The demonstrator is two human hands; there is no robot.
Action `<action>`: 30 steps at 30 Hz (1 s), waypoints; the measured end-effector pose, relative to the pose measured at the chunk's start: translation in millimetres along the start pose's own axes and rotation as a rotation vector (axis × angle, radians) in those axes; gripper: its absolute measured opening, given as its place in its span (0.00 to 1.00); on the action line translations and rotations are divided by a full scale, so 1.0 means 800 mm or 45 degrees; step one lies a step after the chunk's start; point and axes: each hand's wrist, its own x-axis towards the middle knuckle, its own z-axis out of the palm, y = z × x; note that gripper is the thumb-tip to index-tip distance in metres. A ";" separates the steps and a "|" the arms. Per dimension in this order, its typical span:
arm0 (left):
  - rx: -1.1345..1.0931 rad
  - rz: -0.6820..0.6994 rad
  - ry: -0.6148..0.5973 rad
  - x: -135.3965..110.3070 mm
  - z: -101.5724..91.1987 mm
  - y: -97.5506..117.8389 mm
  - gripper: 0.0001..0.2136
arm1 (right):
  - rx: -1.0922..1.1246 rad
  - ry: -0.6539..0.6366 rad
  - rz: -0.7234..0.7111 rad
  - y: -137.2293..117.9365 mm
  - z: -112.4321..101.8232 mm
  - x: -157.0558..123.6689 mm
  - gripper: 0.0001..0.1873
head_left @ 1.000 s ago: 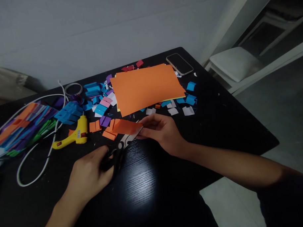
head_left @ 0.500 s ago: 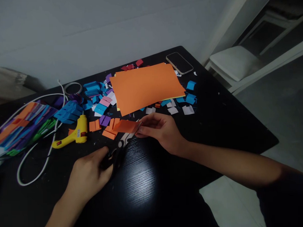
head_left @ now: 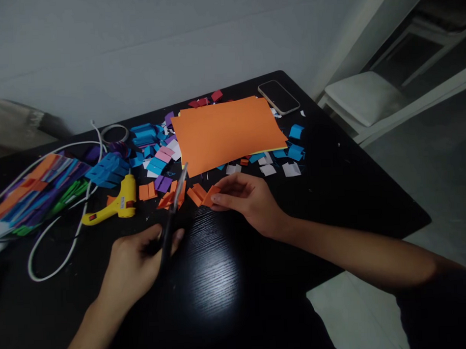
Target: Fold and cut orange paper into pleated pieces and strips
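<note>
My left hand (head_left: 138, 256) is closed round the dark handles of a pair of scissors (head_left: 175, 194), whose blades look closed and point up and away. Between thumb and fingertips, my right hand (head_left: 247, 199) pinches a small folded orange paper piece (head_left: 210, 196). Another orange piece (head_left: 196, 194) lies right against it, and I cannot tell if the two are joined. Behind the scissor blades are more orange paper pieces (head_left: 165, 200), partly covered. A large orange sheet (head_left: 227, 134) rests beyond both hands on a yellow one, with paper scraps around it.
A yellow glue gun (head_left: 121, 201) lies left, beside a white cable (head_left: 73, 241) and bundled coloured paper strips (head_left: 38, 191). Blue folded pieces (head_left: 108, 170) sit behind it. A phone (head_left: 279, 96) lies near the far right corner, and a white seat (head_left: 362, 96) stands beyond.
The scissors have moved left off the orange strip, and their blades swung upright. The orange paper in my right hand is now a short piece; the right hand has barely moved.
</note>
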 end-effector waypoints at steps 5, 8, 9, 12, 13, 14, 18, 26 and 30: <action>-0.232 -0.147 0.068 0.002 0.009 0.011 0.18 | -0.054 -0.103 0.076 0.003 0.000 -0.005 0.14; -0.524 -0.149 0.053 0.003 0.019 0.023 0.14 | -0.121 -0.170 0.122 0.007 0.001 -0.012 0.13; -0.615 -0.139 0.050 0.003 0.021 0.027 0.13 | -0.160 -0.189 0.130 0.008 0.002 -0.014 0.13; -0.808 -0.138 0.078 0.000 0.028 0.036 0.12 | -0.290 -0.236 0.130 0.012 0.003 -0.018 0.11; -0.848 -0.138 0.088 -0.001 0.029 0.037 0.11 | -0.317 -0.248 0.127 0.013 0.004 -0.019 0.11; -0.878 -0.135 0.097 -0.002 0.031 0.038 0.11 | -0.332 -0.256 0.127 0.015 0.005 -0.020 0.11; -0.939 -0.113 0.142 -0.005 0.036 0.036 0.09 | -0.366 -0.253 0.148 0.017 0.006 -0.021 0.11; -1.021 -0.103 0.138 -0.004 0.034 0.039 0.09 | -0.392 -0.280 0.160 0.017 0.007 -0.021 0.08; -1.014 -0.110 0.135 -0.003 0.033 0.040 0.08 | -0.383 -0.269 0.159 0.019 0.005 -0.020 0.08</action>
